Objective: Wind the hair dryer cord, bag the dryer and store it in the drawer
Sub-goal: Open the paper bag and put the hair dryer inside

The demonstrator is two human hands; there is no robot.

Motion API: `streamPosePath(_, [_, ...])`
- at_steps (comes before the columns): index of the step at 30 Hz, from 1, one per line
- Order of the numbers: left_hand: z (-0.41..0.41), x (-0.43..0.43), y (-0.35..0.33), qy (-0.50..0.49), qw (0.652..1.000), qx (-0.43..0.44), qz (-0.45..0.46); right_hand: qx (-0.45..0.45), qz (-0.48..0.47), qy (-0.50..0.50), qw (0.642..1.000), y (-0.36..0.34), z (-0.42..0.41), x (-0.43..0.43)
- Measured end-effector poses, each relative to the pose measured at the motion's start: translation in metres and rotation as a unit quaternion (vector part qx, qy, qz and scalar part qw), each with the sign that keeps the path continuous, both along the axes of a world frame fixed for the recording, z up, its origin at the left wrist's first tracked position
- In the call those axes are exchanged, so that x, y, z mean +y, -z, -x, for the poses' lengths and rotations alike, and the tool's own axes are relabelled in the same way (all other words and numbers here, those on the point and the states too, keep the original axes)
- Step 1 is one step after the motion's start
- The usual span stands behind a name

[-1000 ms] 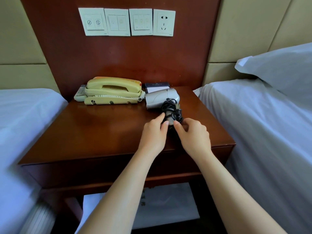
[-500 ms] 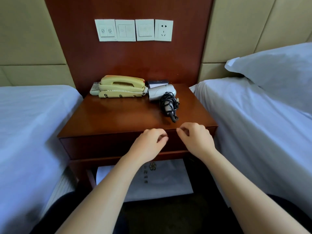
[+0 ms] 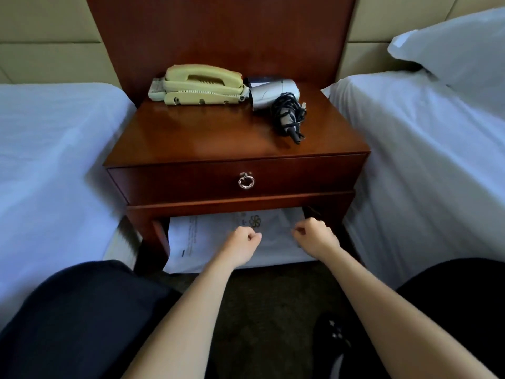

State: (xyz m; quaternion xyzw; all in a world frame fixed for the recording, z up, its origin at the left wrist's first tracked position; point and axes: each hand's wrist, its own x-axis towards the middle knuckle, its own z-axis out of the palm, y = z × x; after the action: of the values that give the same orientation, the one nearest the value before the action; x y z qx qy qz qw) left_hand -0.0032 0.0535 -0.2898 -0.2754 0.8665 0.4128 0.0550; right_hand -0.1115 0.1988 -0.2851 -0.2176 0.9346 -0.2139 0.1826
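Hair dryer: the silver plastic hair dryer (image 3: 273, 93) lies on its side at the back right of the tabletop, well beyond the fingers, with nobody touching it. Its black cord (image 3: 291, 113) is looped round the handle.
Beds: two white-sheeted beds (image 3: 54, 149) (image 3: 426, 149) lie far out to either side of the fingers.
Nightstand: the dark red-brown wooden nightstand (image 3: 205, 132) stands straight ahead of the fingers, its top above them.
Drawer: the single wooden drawer (image 3: 306, 177) is closed, just above the fingers.
Bag: a white bag with a printed flower logo (image 3: 196, 242) lies flat on the low shelf, right behind the fingers.
Telephone: the pale yellow corded telephone (image 3: 199, 83) is at the back left, just beside the dryer and well apart from the fingers.
Left hand: the left hand (image 3: 243, 242) has its fingers curled into the palm, with nothing seen in them.
Right hand: the right hand (image 3: 314, 236) has curled fingers and the thumb against the forefinger. Blur hides whether it touches the bag.
Ring pull: the small silver ring pull (image 3: 246, 182) hangs above the gap between the two hands.
Change: a second ago both hands' fingertips were at the cord. They have since let go and dropped past the drawer front to the shelf.
Meaning: winding looks finished, and fetching the bag is likely the step in hand. Bagging the dryer and opening the drawer are not yet done.
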Motion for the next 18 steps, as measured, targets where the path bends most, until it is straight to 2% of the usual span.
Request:
streamPosePath(4, [-0.006,0.005,0.054,-0.083,0.993,-0.044,-0.077,-0.099,0.029,0.055,0.993,0.048,-0.002,-0.009])
streamPosePath(8, [-0.014,0.012,0.105,-0.2,0.96,-0.086,-0.174,-0.174,0.047,0.089,0.98,0.095,-0.012,-0.019])
streamPosePath(11, [-0.017,0.01,0.137,-0.292,0.917,-0.105,-0.253,-0.25,0.058,0.135,0.957,0.126,-0.019,-0.025])
streamPosePath(15, [-0.016,0.001,0.163,-0.404,0.844,-0.101,-0.339,-0.308,0.052,0.216,0.925,0.161,-0.02,-0.038])
streamPosePath(18, [-0.011,-0.013,0.182,-0.471,0.794,-0.09,-0.374,-0.378,0.101,0.293,0.872,0.187,-0.014,-0.047])
